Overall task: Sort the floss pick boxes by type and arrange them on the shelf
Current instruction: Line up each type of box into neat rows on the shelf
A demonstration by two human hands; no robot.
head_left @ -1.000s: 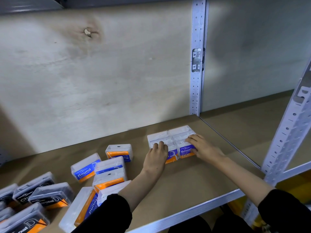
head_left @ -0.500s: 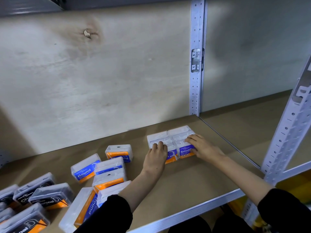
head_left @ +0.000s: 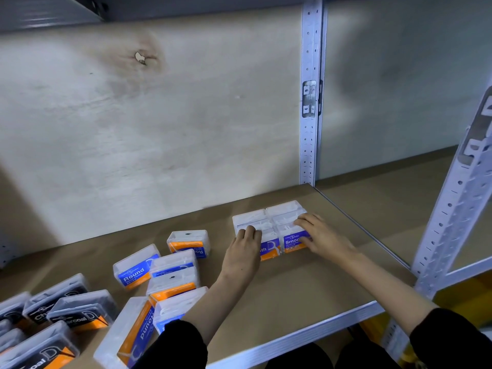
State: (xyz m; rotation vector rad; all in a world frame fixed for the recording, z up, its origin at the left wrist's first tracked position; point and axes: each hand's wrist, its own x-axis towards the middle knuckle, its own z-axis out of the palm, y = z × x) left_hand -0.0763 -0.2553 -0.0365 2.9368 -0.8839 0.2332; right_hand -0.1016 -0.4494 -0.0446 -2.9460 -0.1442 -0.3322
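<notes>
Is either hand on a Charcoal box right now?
No: both the left hand and right hand rest on the Smooth boxes, while the Charcoal boxes lie apart at the far left.

Stockroom or shop storage bay. A boltless metal rack is framing the view: a perforated rear upright [head_left: 310, 145] and a front upright [head_left: 452, 209] are carrying a brown board shelf [head_left: 292, 283] edged by a pale metal rail [head_left: 292, 339], and a plywood back panel [head_left: 159, 129] is closing it behind. Packaged floss-pick stock is lying on the shelf in quantity: Round boxes [head_left: 135, 267], Smooth boxes [head_left: 277, 217] and dark Charcoal boxes [head_left: 80, 312].
</notes>
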